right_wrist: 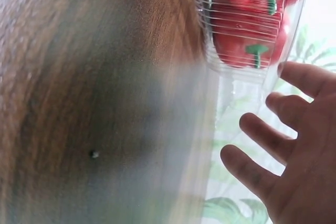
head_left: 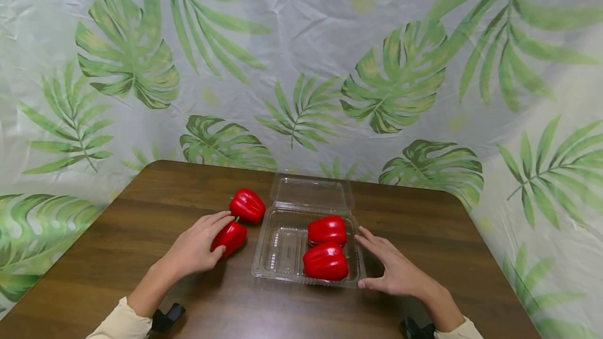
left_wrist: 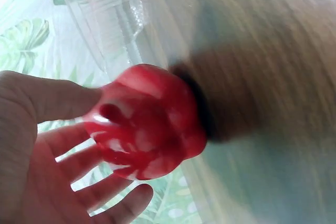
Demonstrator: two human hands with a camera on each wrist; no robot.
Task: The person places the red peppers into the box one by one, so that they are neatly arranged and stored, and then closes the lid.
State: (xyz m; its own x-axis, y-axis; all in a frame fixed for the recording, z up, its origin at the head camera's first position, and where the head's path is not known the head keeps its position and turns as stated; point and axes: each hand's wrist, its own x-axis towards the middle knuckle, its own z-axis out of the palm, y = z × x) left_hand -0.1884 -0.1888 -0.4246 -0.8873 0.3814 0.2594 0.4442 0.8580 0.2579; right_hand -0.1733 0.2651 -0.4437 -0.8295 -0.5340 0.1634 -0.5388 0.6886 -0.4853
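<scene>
My left hand [head_left: 197,245] holds a red bell pepper [left_wrist: 152,121] between thumb and fingers, left of the clear plastic container. Just beyond it on the table is another red bell pepper [head_left: 247,205]. The clear container [head_left: 285,247] has its lid [head_left: 311,192] folded back behind it. Two red bell peppers [head_left: 327,230] lie in the container's right half, one in front of the other, their green stems [right_wrist: 256,49] pointing right. At the container's right edge, my right hand [head_left: 398,266] has its fingers spread, an index fingertip [right_wrist: 289,69] right by the wall.
A brown wooden table [head_left: 179,192] carries everything. Behind it hangs a curtain [head_left: 311,35] printed with green leaves. The left half of the container shows its bare ribbed floor.
</scene>
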